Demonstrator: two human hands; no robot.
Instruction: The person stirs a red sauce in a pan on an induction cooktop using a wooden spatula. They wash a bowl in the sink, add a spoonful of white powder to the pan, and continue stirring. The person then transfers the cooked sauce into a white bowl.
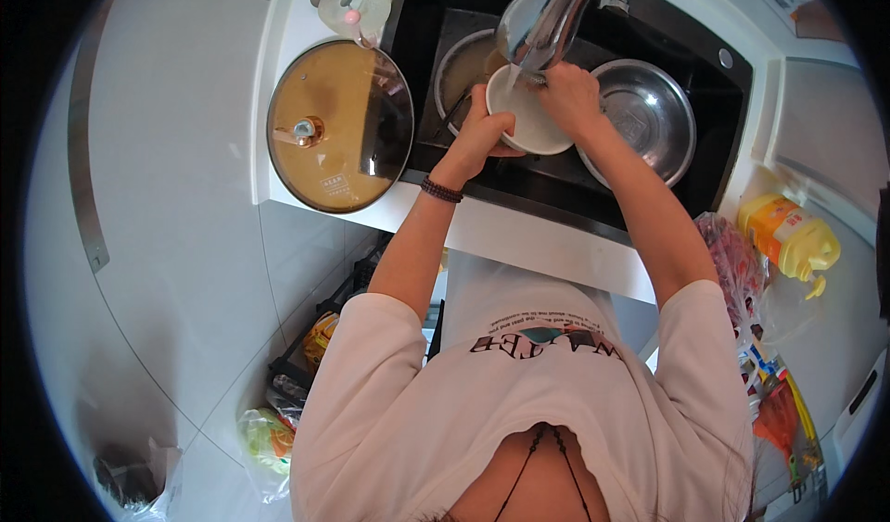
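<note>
My left hand [484,132] grips the left side of a white bowl [535,122], thumb over its rim. The bowl is tilted under the chrome faucet [546,18], and water runs into it. At the bowl's upper right rim is my right hand [571,98], its fingers curled around a small item that looks like a metal scrubber, mostly hidden. Behind the bowl on the left, a round pan [459,70] holding cloudy liquid sits in the black sink [556,198]. To the right, partly under my right forearm, rests a stainless steel basin [643,122].
A glass pot lid [341,125] lies on the white counter [556,254] left of the sink. Beside it at the back is a translucent container with a pink-tipped hook [353,18]. At the right stand a yellow pump bottle [789,237] and a plastic bag with reddish contents [733,265].
</note>
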